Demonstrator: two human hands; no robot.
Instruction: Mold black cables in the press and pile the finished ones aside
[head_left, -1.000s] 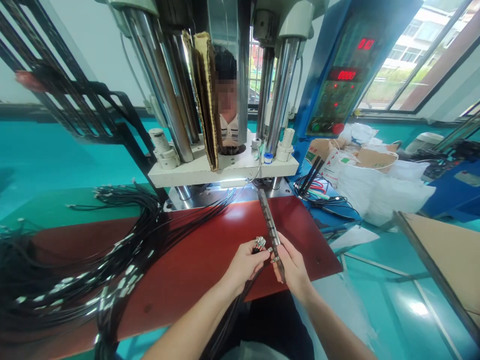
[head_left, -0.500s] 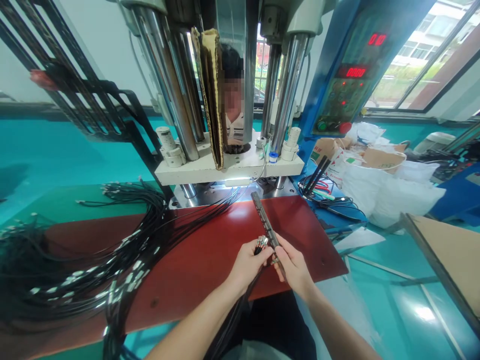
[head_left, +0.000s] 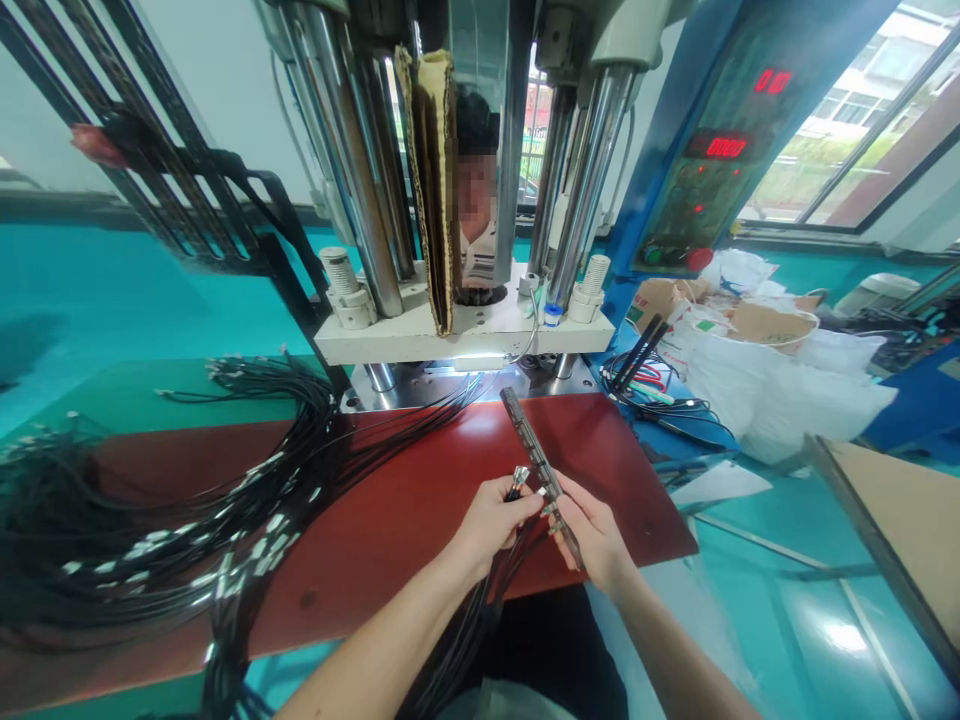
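My left hand [head_left: 489, 522] is closed round a bunch of black cables [head_left: 480, 610] whose metal connector ends [head_left: 519, 479] stick up past my thumb. My right hand [head_left: 594, 535] grips a long dark metal fixture bar [head_left: 531, 448] that slants up and away over the red mat [head_left: 420, 500]. One connector end sits against the bar between my two hands. The cables trail down from my left hand toward my lap.
A press machine [head_left: 457, 330] with steel columns stands behind the mat. A large heap of black cables [head_left: 172, 520] covers the left side. A person sits beyond the machine. White bags and cardboard boxes [head_left: 757, 370] lie at right, under a blue control panel [head_left: 712, 150].
Both hands stay together over the mat's front edge. The connector bunch has dropped lower in my left hand, and fewer ends show above the thumb. The view has shifted slightly.
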